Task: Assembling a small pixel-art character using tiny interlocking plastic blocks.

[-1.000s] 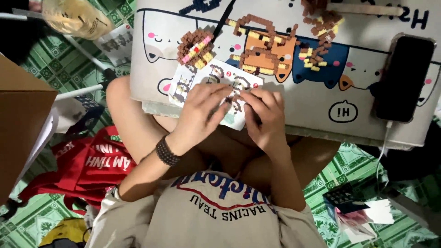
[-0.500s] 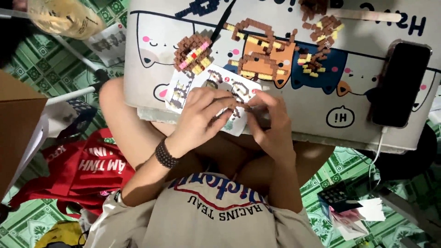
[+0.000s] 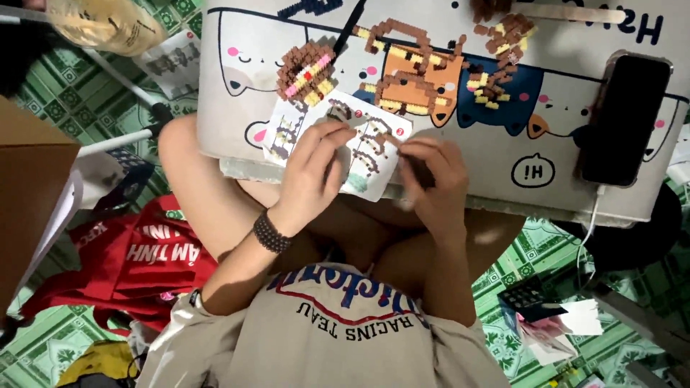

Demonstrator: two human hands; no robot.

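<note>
Both hands sit at mid-frame, over the near edge of my lap table (image 3: 546,154), the white one printed with cartoon cats. Left hand (image 3: 310,172) lies fingers-spread on the instruction sheet (image 3: 370,169), pinning it flat; bead bracelet (image 3: 272,232) on that wrist. Right hand (image 3: 430,179) is curled, fingertips pinched together over the sheet's right edge. Something small and dark seems to be nipped between them, likely a tiny block, but it is too small for me to be sure.

Key relation: the sheet lies directly under both hands, its long axis running roughly left to right across the frame, tilted a little. Up-frame from my fingers, just past the sheet's far edge, is the orange-and-brown block figure (image 3: 413,72), lying flat, its length also left to right. My right hand is the nearer one to it. The small brown-and-pink block piece (image 3: 307,72) sits up-left of the sheet, closer to my left hand. A looser brown and yellow cluster (image 3: 499,61) lies further right, apart from both hands.

Other things: black phone (image 3: 624,118) at right of the table, with a white cable running off below it. A black stick-like tool (image 3: 350,29) pokes in from the top. Red cloth bag (image 3: 136,259) on the green patterned floor (image 3: 43,352) at lower left.
</note>
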